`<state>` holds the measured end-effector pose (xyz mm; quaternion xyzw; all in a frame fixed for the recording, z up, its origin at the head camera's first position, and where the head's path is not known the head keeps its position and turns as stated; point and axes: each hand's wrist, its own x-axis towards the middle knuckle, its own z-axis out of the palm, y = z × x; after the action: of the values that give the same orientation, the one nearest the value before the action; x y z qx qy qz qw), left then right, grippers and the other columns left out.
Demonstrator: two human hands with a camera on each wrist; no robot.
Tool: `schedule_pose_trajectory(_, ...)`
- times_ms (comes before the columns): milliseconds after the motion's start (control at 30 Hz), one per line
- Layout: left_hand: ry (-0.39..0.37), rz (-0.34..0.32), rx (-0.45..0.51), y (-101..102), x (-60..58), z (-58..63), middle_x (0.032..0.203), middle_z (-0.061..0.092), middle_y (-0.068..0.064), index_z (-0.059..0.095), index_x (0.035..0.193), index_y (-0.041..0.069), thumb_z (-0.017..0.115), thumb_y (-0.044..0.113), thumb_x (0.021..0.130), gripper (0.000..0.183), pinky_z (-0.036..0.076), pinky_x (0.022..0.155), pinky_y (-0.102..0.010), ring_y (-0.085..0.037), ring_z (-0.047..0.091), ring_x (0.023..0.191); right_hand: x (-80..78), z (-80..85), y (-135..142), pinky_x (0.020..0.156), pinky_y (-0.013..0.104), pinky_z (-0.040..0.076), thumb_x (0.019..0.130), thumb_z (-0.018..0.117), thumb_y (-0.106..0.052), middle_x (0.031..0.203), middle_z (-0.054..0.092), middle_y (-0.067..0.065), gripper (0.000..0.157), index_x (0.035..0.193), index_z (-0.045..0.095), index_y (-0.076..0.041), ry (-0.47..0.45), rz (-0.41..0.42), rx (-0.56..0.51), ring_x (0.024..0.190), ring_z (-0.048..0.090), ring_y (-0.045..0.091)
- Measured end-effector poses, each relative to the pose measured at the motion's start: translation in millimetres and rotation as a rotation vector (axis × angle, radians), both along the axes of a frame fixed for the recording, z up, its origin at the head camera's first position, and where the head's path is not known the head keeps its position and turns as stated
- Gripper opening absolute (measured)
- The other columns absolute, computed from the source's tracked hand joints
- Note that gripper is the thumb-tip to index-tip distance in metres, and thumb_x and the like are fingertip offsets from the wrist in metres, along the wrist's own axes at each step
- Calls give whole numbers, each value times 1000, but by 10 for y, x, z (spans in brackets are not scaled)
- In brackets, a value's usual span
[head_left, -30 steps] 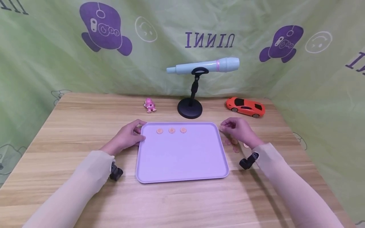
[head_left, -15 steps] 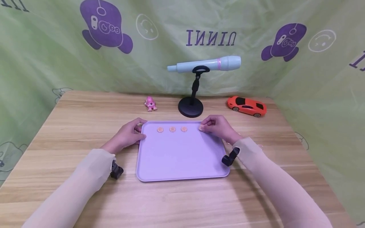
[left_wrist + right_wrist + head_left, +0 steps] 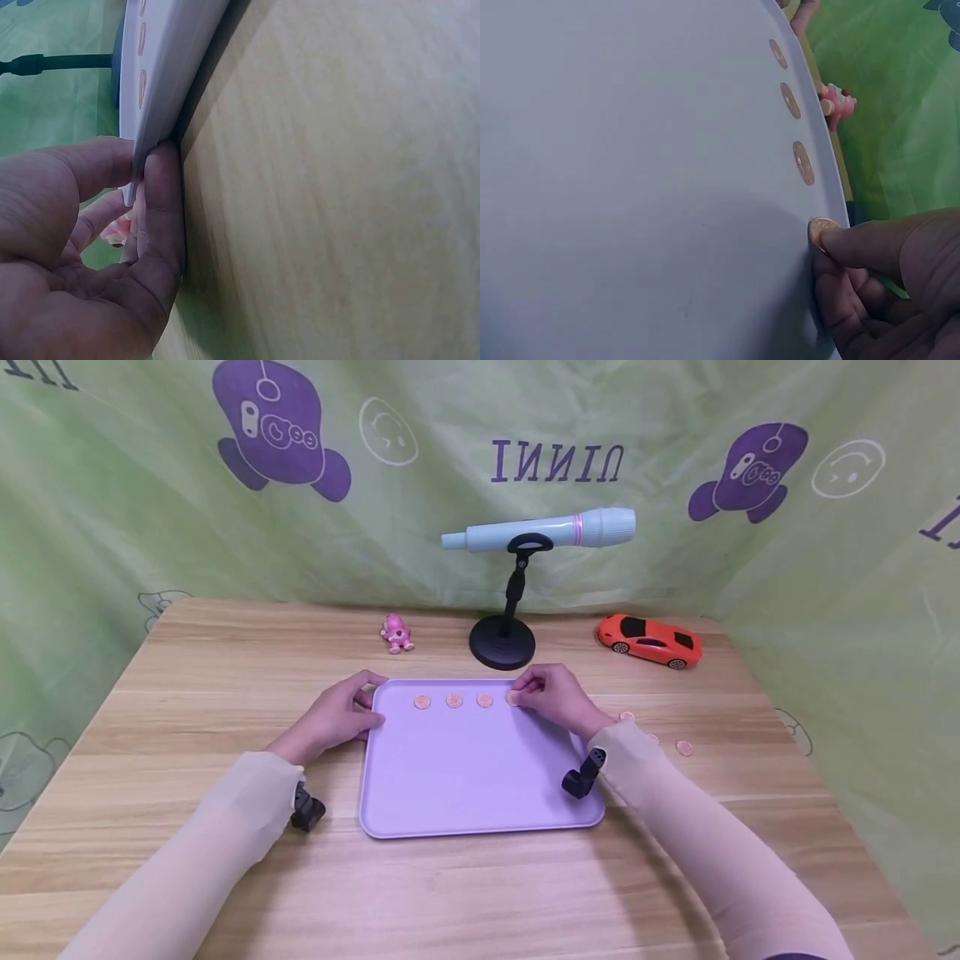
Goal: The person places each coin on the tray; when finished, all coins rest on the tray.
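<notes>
Our right hand (image 3: 557,697) has moved left over the tray (image 3: 480,777), its grip pinching a coin (image 3: 818,228) now in line with three laid coins (image 3: 454,701), so the row seems nearly four long; our left hand (image 3: 332,718) pinches the tray's left edge.

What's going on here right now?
The person's right hand pinches a coin at the right end of a row of three coins lying along the far side of the purple tray; whether it touches the tray is hard to tell. The left hand grips the tray's left edge. More coins lie on the table, right of the tray.
</notes>
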<state>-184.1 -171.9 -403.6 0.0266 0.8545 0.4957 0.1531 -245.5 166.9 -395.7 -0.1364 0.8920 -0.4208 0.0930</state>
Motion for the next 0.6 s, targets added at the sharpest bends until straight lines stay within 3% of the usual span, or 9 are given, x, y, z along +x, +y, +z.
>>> schedule_pose_trajectory(600, 2, -2, -15, 0, 4, 21, 115, 57, -23, 47, 149, 2, 66, -2, 96, 57, 62, 71, -26, -21, 65, 89, 15, 1, -27, 73, 19, 51, 91, 78, -5, 91, 76, 13, 9, 99, 78, 0, 55, 25, 110, 79, 64, 11)
